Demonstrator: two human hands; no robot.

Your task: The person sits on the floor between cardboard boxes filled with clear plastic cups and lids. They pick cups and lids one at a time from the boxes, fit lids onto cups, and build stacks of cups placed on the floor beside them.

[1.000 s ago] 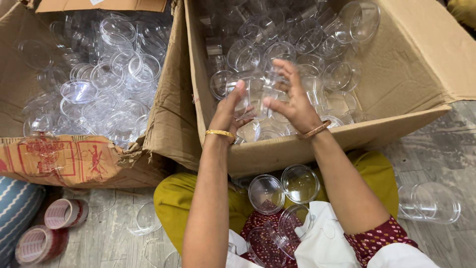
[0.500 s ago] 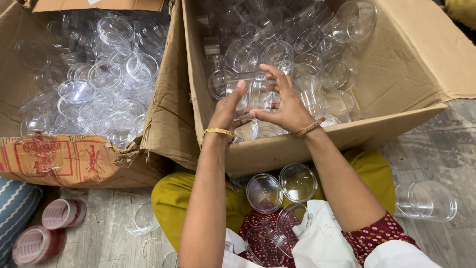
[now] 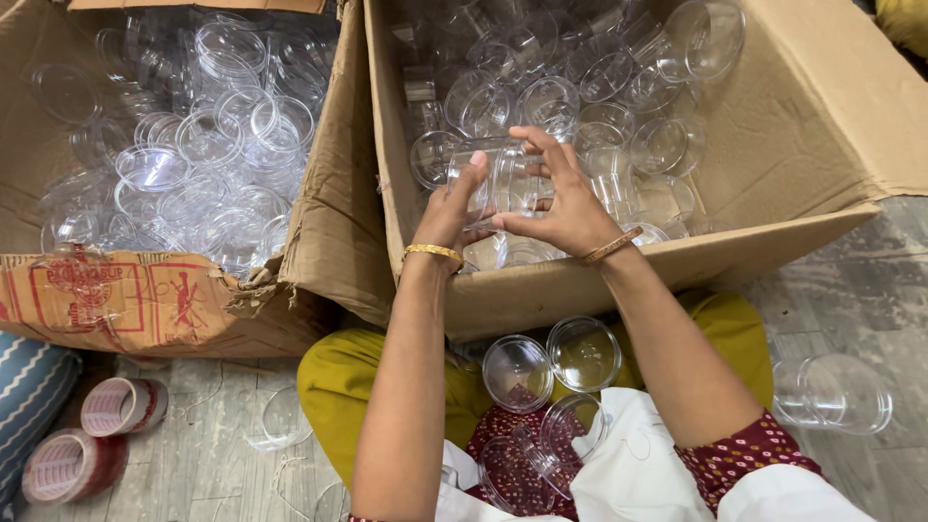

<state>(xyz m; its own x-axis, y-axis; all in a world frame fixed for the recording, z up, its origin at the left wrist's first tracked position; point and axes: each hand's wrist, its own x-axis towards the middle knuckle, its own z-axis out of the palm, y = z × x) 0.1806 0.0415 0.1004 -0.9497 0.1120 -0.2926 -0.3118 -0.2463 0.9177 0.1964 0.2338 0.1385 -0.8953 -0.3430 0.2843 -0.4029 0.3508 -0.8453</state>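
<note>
Gripping a clear round plastic jar (image 3: 498,179) between them, the left hand (image 3: 452,208) and the right hand (image 3: 565,198) hold it just above the heap of glossy transparent containers inside the right-hand corrugated cardboard box (image 3: 822,126), fingers curled around its smooth sides. A second, torn brown cardboard box (image 3: 145,300) to the left is packed with clear round plastic lids (image 3: 208,145), and three shallow transparent round tubs (image 3: 551,362) rest on the lap, while two rolls of printed packing tape (image 3: 92,435) lie on the grey wooden floor

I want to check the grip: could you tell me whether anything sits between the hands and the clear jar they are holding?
Nothing visible: left hand and right hand touch the clear plastic jar directly.
</note>
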